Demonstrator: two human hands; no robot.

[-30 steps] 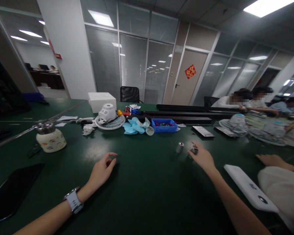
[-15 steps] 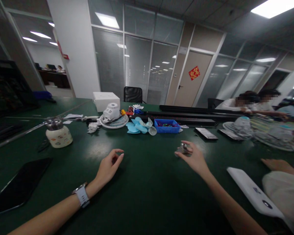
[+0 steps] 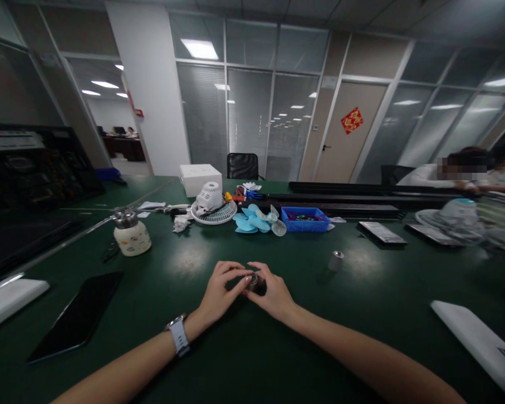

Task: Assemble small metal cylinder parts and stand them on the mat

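Both of my hands meet low over the middle of the table. My left hand wears a watch at the wrist, and its thumb and fingers are curled closed on a small round metal piece. From the other side my right hand closes thumb and fingers on the same piece. Fingertips hide much of it, so its exact kind cannot be made out. To the right of my hands a small silvery metal cylinder stands upright on the green table, touched by neither hand.
Beyond my hands lie blue fan blades, a white fan part and a blue tray of small parts. A cream jar and black tablet are left. At right lies a white device; people sit beyond.
My right hand has left the spot where the silvery cylinder stands and come left to meet my left hand. Both now hold a small metal piece. The view has turned slightly left.
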